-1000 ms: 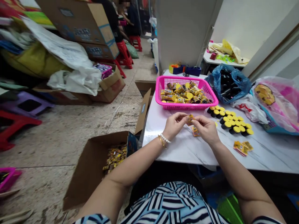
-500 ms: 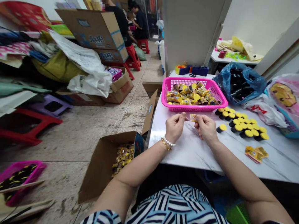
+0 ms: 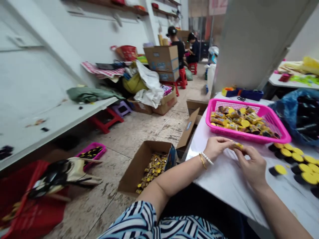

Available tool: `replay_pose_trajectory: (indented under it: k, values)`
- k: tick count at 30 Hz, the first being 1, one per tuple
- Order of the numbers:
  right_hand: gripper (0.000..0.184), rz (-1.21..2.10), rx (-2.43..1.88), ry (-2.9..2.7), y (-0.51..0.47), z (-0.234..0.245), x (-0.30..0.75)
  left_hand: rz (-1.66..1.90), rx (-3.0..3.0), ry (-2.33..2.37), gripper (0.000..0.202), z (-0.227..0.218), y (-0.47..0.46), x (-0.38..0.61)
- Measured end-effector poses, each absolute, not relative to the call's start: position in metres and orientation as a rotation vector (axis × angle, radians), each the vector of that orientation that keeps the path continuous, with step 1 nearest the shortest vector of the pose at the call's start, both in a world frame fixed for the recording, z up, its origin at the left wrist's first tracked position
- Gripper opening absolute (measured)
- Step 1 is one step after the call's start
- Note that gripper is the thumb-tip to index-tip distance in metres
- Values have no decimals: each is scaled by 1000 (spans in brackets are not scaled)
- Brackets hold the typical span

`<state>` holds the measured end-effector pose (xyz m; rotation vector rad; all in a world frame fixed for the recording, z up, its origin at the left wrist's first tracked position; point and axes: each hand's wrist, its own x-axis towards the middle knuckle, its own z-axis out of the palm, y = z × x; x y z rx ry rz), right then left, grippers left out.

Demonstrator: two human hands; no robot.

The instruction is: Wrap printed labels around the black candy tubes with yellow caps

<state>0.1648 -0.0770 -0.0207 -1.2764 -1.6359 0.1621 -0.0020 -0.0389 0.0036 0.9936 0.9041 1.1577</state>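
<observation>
Above the near edge of the white table (image 3: 219, 179), both my hands meet fingertip to fingertip. My left hand (image 3: 216, 148), with a pearl bracelet and a gold bangle at the wrist, pinches the left end of a small yellow printed label (image 3: 239, 145). My right hand (image 3: 253, 164) grips the label's other side between thumb and fingers; its finer detail is blurred. Just beyond my hands, a pink basket (image 3: 245, 136) holds many small yellow-wrapped tubs (image 3: 245, 123). To the right of my right hand, one black tub with a yellow lid (image 3: 277, 170) stands apart from a group of similar tubs (image 3: 306, 172).
An open cardboard box (image 3: 133, 167) of wrapped tubs stands on the floor to my left. A blue plastic bag (image 3: 286, 111) of black pieces lies right of the basket. Scissors (image 3: 241, 98) lie behind it. Two people (image 3: 193, 49) sit at the back.
The camera view has swung left, so the table appears further right. My left hand, apart from the label before, now has its fingertips on it.
</observation>
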Motion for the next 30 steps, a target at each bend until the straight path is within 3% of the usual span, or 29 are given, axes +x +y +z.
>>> replay_pose_trajectory:
  k: [4, 10, 15, 19, 21, 23, 26, 30]
  values:
    - [41, 68, -1327, -1697, -76, -26, 169, 1072, 965, 932, 56, 8, -39, -9]
    - [50, 238, -1499, -1560, -71, -44, 178, 1027, 1077, 900, 66, 8, -43, -10]
    - [43, 322, -1439, -1691, -72, -34, 185, 993, 1130, 950, 53, 6, -37, -9]
    - [36, -174, -1458, -1765, -92, -11, 222, 921, 1142, 934, 43, 0, -34, -6]
    - [38, -469, -1646, -1744, -107, -4, 244, 864, 1110, 916, 44, -5, -33, -5]
    - [39, -554, -1875, -1778, -122, -5, 260, 788, 1082, 892, 44, -8, -30, -3]
    - [33, -356, -2067, -1891, -131, -15, 271, 704, 1022, 753, 40, -10, -26, -1]
    - [28, -13, -1850, -1709, -126, -20, 269, 662, 907, 723, 30, -7, -25, 1]
